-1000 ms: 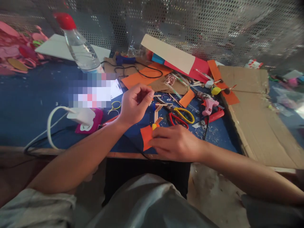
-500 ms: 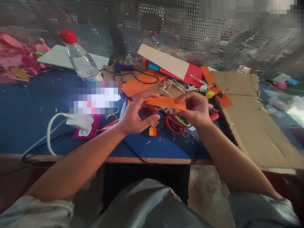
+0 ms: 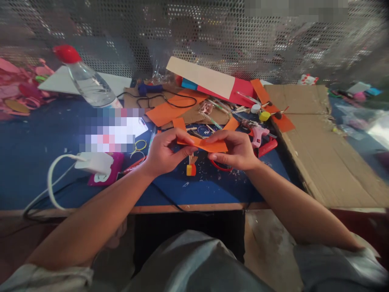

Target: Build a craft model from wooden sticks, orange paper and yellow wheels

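A narrow strip of orange paper (image 3: pixel 203 143) is stretched between my two hands above the blue table, slightly bent along its length. My left hand (image 3: pixel 167 152) pinches its left end between thumb and fingers. On the other end, my right hand (image 3: pixel 235 150) is closed, its thumb below and fingers above. Under the strip stands a small yellow and orange block (image 3: pixel 191 169) with little sticks on it. Red-handled scissors (image 3: pixel 221 165) lie partly hidden beneath my right hand. More orange paper (image 3: pixel 170 107) rests behind my hands.
A tilted-looking water bottle (image 3: pixel 91 85), a glowing phone (image 3: pixel 138 126) and a purple power socket (image 3: pixel 118 164) with a white charger stand left. A pink glue gun (image 3: pixel 259 135) lies right, beside flat cardboard (image 3: pixel 334 158). Perforated metal (image 3: pixel 212 32) closes the back.
My left hand has closed on the strip's left end. Both hands have come lower and nearer together, and the paper now bends. The view has shifted slightly, uncovering the glue gun.
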`<state>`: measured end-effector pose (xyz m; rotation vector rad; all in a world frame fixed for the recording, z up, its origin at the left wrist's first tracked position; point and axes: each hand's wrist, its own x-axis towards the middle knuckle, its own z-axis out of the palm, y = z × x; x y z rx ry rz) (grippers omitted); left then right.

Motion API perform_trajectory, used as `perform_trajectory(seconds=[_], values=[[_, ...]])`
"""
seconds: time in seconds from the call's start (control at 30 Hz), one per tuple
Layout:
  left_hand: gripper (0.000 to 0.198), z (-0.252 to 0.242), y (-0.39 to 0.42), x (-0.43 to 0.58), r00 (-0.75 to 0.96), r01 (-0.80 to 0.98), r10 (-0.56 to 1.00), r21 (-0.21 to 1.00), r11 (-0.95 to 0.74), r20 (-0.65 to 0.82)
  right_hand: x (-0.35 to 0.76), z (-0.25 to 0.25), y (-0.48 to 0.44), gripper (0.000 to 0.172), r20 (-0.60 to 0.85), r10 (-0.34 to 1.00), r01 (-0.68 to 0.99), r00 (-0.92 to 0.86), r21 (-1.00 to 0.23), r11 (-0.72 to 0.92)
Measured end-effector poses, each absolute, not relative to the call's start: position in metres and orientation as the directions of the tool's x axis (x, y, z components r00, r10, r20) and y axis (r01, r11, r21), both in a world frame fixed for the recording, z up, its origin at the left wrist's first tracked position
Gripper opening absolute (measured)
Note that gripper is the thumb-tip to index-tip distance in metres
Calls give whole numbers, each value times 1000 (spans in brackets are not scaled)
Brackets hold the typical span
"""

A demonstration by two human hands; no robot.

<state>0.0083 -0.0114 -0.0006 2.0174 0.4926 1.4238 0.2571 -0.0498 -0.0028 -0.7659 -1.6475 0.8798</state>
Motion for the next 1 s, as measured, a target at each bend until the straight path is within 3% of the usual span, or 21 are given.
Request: perform_trajectory(seconds=[0.2, 0.5, 0.67, 1.0], values=[[24, -2, -10, 10, 349, -49, 577, 629, -776, 739, 255, -4, -48, 26, 556, 817, 147, -152, -805, 575], [21, -1, -13, 10, 351, -28, 578, 625, -780, 736, 249, 3, -54, 21, 591, 800, 138, -100, -788, 600], [31, -1, -14, 11, 346, -18, 607, 652, -758, 716, 245, 5, -57, 23, 565, 823, 154, -54, -810, 566], [24, -2, -19, 13, 289, 42, 664, 684, -728, 690, 241, -1, -53, 25, 664, 748, 125, 1, -742, 659]])
